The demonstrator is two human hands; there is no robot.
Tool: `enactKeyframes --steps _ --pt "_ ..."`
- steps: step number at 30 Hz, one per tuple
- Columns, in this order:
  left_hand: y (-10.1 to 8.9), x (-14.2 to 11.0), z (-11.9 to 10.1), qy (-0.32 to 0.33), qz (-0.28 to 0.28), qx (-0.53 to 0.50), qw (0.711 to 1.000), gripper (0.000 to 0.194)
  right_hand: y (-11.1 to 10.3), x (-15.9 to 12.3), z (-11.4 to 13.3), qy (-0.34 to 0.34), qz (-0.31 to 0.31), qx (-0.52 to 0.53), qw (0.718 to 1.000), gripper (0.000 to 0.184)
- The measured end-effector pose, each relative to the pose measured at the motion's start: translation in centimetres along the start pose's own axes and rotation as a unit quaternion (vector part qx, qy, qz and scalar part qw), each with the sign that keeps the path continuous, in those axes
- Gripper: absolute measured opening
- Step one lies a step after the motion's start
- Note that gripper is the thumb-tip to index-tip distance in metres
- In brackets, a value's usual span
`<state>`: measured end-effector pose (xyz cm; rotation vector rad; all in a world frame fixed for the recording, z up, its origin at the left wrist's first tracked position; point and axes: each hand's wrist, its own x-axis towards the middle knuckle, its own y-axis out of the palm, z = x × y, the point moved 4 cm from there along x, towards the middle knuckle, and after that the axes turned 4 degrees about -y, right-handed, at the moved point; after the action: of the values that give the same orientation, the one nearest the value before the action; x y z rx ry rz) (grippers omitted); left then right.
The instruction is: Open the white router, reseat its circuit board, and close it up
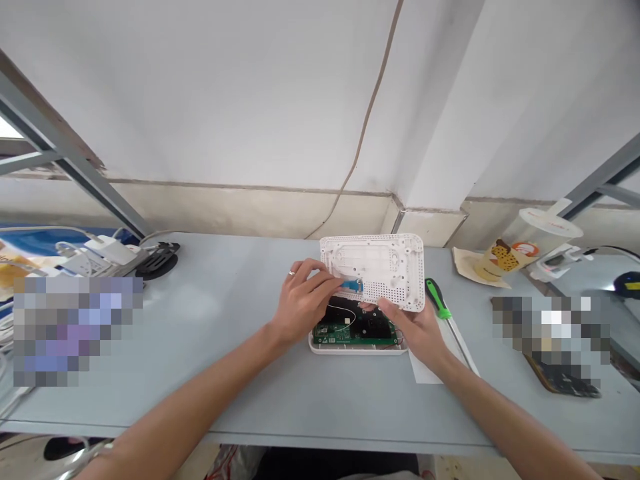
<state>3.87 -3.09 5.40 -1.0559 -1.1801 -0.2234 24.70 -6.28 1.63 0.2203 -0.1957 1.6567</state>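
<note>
My right hand (pixel 419 328) grips the lower edge of a white perforated plastic cover (pixel 383 257), tilted up with its inner side facing me. In the pinched fingers of my left hand (pixel 306 297) is a small blue tool (pixel 351 285) with a metallic end; its exact kind is unclear. That end lies against or just in front of the cover beside the vent holes. Below the cover, a green circuit board (pixel 363 332) sits in a white plastic housing (pixel 360 351) on the table, partly hidden by the cover and my hands.
A green-handled screwdriver (pixel 440 301) lies over white paper (pixel 424 367) on the right. Farther right stands a lidded plastic cup (pixel 520 247) near a phone-like object (pixel 560 375). White adapters and cables (pixel 100 257) crowd the left side of the table (pixel 210 373).
</note>
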Motion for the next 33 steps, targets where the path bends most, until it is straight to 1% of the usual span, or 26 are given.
enactKeyframes --steps 2,6,8,11,13,14,17,19,22,27,30,33 --pt "-0.1 0.0 0.0 0.004 0.0 0.004 1.0 0.02 0.0 -0.1 -0.1 0.01 -0.012 0.005 1.0 0.033" --pt "0.0 0.0 0.0 0.01 0.006 0.014 1.0 0.023 -0.5 0.0 -0.2 0.025 -0.031 0.013 0.999 0.07" --pt "0.2 -0.1 -0.2 0.015 0.012 0.021 1.0 0.025 -0.7 0.1 -0.1 0.029 -0.019 0.015 0.999 0.079" --pt "0.4 -0.3 -0.5 0.02 0.022 0.026 0.999 0.028 -0.6 0.3 -0.4 0.051 0.004 0.094 0.994 0.08" --pt "0.6 -0.4 -0.7 0.014 0.041 0.032 0.999 0.031 -0.5 0.4 -0.7 0.061 0.0 0.147 0.987 0.082" --pt "0.6 -0.4 -0.8 0.009 0.054 0.036 0.998 0.033 -0.5 0.4 -0.8 0.061 -0.006 0.156 0.986 0.083" --pt "0.6 -0.3 -0.9 -0.005 0.082 0.056 0.995 0.038 -0.6 0.3 -1.3 0.046 -0.022 0.127 0.991 0.085" --pt "0.4 -0.2 -0.9 -0.007 0.076 0.073 0.994 0.037 -0.9 0.1 -1.5 0.031 -0.032 0.079 0.996 0.083" --pt "0.3 -0.2 -0.9 0.009 0.062 0.081 0.995 0.035 -1.3 -0.1 -1.7 0.025 -0.044 0.02 0.999 0.081" --pt "0.6 -0.4 -0.7 0.026 0.062 0.069 0.995 0.033 -1.1 -0.1 -1.3 0.043 -0.054 -0.023 0.997 0.076" --pt "0.7 -0.4 -0.6 0.027 0.064 0.071 0.995 0.032 -0.4 0.1 -0.6 0.059 -0.03 0.015 0.998 0.078" --pt "0.6 -0.5 -0.6 0.035 0.06 0.068 0.995 0.031 0.2 0.2 -0.3 0.072 -0.008 0.113 0.991 0.08"
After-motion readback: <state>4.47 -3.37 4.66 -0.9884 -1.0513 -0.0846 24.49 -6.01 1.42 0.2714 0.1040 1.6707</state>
